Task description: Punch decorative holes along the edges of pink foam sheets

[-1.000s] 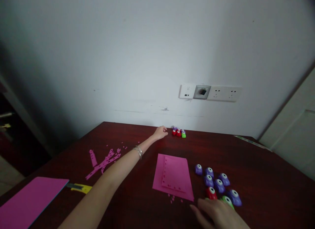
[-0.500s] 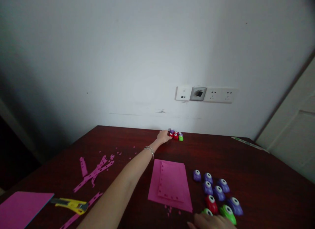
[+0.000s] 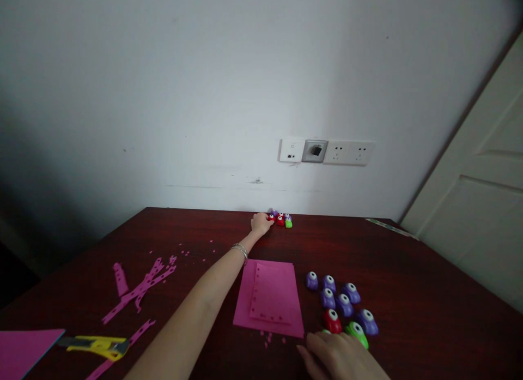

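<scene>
My left hand (image 3: 260, 223) reaches to the far side of the table, its fingers closed round a red craft punch (image 3: 271, 218) at the left of a small group of punches. A red punch (image 3: 280, 221) and a green punch (image 3: 288, 222) stand just right of it, with purple ones behind. Close to me, my right hand (image 3: 337, 358) lies low on the table, thumb apart from the fingers and nothing visible in it. Just beyond it are a green punch (image 3: 357, 334), a red punch (image 3: 332, 320) and several purple punches (image 3: 344, 305); another green one is mostly hidden.
Pink paper sheets (image 3: 273, 295) with small punched holes lie mid-table. To the left are punched paper strips (image 3: 141, 290), scattered bits, a yellow utility knife (image 3: 98, 346) and a pink pad (image 3: 26, 350). A ruler-like strip (image 3: 391, 228) lies far right. A wall with sockets (image 3: 347, 153) stands behind.
My left hand has moved right to the far group and closed on a red punch. The right hand stays beside the near punches. The view has shifted to the right.
</scene>
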A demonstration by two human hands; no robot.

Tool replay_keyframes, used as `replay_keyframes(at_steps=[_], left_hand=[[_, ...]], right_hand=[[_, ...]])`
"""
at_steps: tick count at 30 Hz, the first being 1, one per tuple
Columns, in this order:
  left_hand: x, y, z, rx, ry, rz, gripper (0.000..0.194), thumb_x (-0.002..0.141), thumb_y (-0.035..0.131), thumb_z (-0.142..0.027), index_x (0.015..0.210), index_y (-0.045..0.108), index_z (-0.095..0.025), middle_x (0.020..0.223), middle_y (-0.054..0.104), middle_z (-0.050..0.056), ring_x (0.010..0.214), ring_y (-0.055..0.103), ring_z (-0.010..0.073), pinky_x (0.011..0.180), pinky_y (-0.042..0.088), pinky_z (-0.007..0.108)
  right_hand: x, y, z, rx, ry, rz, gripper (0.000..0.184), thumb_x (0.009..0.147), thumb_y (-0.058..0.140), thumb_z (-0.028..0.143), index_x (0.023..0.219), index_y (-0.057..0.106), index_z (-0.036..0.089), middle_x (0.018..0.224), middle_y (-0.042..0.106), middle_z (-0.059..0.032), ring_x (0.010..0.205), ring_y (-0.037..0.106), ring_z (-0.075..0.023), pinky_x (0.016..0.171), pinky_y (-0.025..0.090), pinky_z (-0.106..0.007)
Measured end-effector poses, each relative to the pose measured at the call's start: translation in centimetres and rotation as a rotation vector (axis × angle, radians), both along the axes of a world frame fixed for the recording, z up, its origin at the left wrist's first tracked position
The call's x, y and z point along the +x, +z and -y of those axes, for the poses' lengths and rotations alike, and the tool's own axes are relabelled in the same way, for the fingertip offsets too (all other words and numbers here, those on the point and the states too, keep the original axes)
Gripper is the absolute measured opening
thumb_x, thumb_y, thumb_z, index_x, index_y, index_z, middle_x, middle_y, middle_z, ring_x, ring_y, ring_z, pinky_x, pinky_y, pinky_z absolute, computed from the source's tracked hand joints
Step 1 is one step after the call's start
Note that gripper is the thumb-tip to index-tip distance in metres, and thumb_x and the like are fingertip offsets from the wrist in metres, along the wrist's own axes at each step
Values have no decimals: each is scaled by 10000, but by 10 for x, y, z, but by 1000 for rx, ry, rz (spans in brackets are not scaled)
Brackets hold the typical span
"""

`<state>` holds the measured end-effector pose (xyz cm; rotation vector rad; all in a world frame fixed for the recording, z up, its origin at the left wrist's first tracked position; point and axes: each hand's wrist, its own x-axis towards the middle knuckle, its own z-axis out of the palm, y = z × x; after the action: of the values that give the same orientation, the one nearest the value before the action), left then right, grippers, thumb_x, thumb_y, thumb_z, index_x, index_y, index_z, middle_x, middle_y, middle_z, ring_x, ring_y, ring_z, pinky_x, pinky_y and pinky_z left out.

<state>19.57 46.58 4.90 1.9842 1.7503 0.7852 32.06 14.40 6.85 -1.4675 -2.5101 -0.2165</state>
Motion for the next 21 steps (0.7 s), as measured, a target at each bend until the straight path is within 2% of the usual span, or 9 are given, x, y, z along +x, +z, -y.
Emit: replay_keyframes(at_steps=[5, 10, 13, 18, 21], left_hand=[[-11, 5, 10, 28, -2, 148, 215, 710, 622, -348, 801, 681, -162, 853, 691, 71, 803, 625, 178, 702, 429, 235], [-27, 17, 35, 109, -63, 272, 259, 700, 636, -323, 853, 676, -118, 826, 689, 72, 752, 621, 154, 673, 437, 222], [-36, 25, 56, 158, -125, 322, 268, 688, 639, -329, 850, 673, -119, 774, 681, 54, 721, 611, 148, 656, 442, 223], [-47, 37, 101, 214, -216, 386, 262, 701, 616, -320, 873, 659, -128, 769, 663, 42, 707, 585, 134, 648, 438, 222], [-55, 43, 131, 161, -383, 425, 256, 698, 619, -294, 882, 653, -119, 744, 650, 41, 663, 565, 121, 607, 430, 217]], right_hand=[[-2, 11, 0, -127, -9, -100, 245, 846, 430, 189, 629, 539, 219, 613, 656, 15, 494, 618, -148, 450, 278, -268], [-4, 27, 2, -254, -88, -263, 280, 882, 381, 218, 655, 544, 214, 647, 647, 12, 546, 596, -129, 504, 298, -244], [-6, 30, 2, -307, -120, -395, 277, 883, 374, 229, 668, 546, 203, 659, 635, 7, 575, 578, -127, 543, 315, -241], [-9, 35, 1, -347, -82, -554, 255, 870, 375, 220, 702, 564, 185, 648, 611, 7, 572, 536, -121, 548, 321, -239], [-10, 38, 0, -328, -81, -571, 247, 860, 384, 208, 699, 569, 182, 633, 595, 11, 566, 518, -121, 540, 315, -238]])
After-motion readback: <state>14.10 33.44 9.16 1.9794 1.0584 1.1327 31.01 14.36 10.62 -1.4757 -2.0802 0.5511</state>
